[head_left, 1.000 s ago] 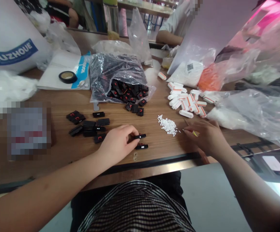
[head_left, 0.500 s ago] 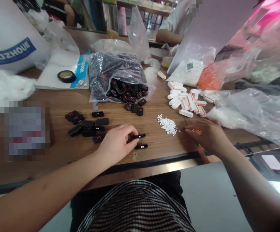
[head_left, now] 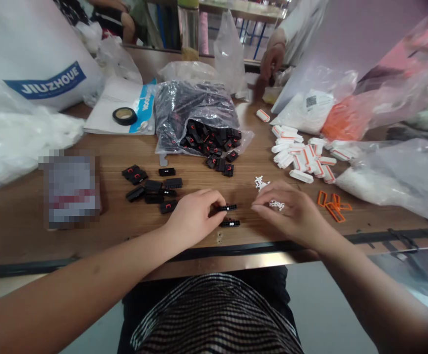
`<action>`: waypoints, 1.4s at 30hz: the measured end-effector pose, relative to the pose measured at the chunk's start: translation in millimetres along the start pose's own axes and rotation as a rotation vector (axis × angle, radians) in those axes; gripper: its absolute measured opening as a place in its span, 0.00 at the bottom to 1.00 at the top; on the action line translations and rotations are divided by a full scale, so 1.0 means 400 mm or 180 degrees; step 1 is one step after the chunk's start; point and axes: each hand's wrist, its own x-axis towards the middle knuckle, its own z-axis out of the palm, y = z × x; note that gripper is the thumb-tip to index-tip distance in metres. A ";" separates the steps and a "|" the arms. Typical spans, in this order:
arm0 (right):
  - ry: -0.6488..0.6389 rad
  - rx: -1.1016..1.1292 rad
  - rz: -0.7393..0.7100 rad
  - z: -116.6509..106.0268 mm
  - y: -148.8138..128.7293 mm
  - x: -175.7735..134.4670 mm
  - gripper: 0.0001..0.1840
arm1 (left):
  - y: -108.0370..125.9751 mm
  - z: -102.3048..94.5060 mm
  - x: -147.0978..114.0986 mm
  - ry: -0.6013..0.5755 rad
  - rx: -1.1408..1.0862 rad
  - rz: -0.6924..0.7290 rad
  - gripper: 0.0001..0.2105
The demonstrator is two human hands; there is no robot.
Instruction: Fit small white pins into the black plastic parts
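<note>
Our left hand point(head_left: 196, 210) pinches a black block point(head_left: 232, 207) near the table's point(head_left: 199, 177) front edge. Our right hand point(head_left: 294, 207) is apart; we can't tell what it grips. Our block shows one white dot point(head_left: 228, 208), so it looks part done; many bagged blocks point(head_left: 208, 140) seem left. Ours runs left to right, dotted side toward us.

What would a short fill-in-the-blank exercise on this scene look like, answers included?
The part pinched by the left hand is mostly ____.
The tiny pieces partly covered by the right hand are ____.
The thin rectangular frames right of that hand are ____.
The blue band on the white sack reads ____.

Missing words: black; white; orange; JIUZHOUE.
</note>
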 end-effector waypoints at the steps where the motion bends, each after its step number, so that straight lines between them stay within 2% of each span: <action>1: -0.0048 0.0085 -0.0138 0.024 -0.020 0.017 0.06 | 0.000 0.000 0.000 0.0013 -0.0013 0.0005 0.02; 4: -0.0186 0.0138 -0.0325 0.075 -0.043 0.052 0.06 | 0.002 -0.002 -0.001 0.0008 -0.0053 -0.0010 0.03; 7: -0.0211 0.0057 -0.0368 0.092 -0.034 0.061 0.06 | 0.004 -0.006 -0.001 -0.0023 -0.0064 -0.0025 0.03; 16: -0.0268 -0.0903 -0.0870 0.065 -0.066 0.055 0.10 | -0.005 0.001 -0.002 0.0013 -0.0086 0.0010 0.03; 26: -0.0335 -0.1067 -0.1011 0.067 -0.066 0.054 0.10 | 0.000 -0.001 -0.001 0.0018 -0.0084 -0.0036 0.02; 29: -0.0412 -0.0872 -0.0943 0.060 -0.066 0.054 0.11 | -0.001 -0.002 -0.001 -0.0005 -0.0093 -0.0029 0.02; 31: -0.0307 -0.0615 -0.0823 0.035 -0.045 0.047 0.10 | -0.002 -0.002 -0.001 -0.0010 -0.0087 -0.0024 0.02; 33: 0.0018 -0.0569 -0.0509 -0.011 -0.001 0.031 0.10 | -0.003 -0.002 0.000 -0.0007 -0.0071 -0.0013 0.02; 35: 0.0353 -0.1014 0.0101 -0.073 0.062 0.003 0.10 | -0.004 -0.001 0.000 -0.0006 -0.0063 0.0004 0.02; 37: 0.0267 -0.1729 0.0863 -0.135 0.128 -0.035 0.11 | -0.005 -0.001 0.000 -0.0007 -0.0057 0.0017 0.02; 38: 0.0137 -0.1962 0.1050 -0.162 0.157 -0.056 0.12 | -0.005 -0.001 0.000 -0.0003 -0.0057 0.0021 0.02; 40: -0.0141 -0.2198 0.1001 -0.200 0.201 -0.096 0.15 | -0.005 -0.001 0.000 -0.0016 -0.0055 0.0029 0.02; 42: -0.0390 -0.2249 0.0627 -0.216 0.223 -0.129 0.20 | -0.005 -0.001 0.000 -0.0029 -0.0048 0.0032 0.02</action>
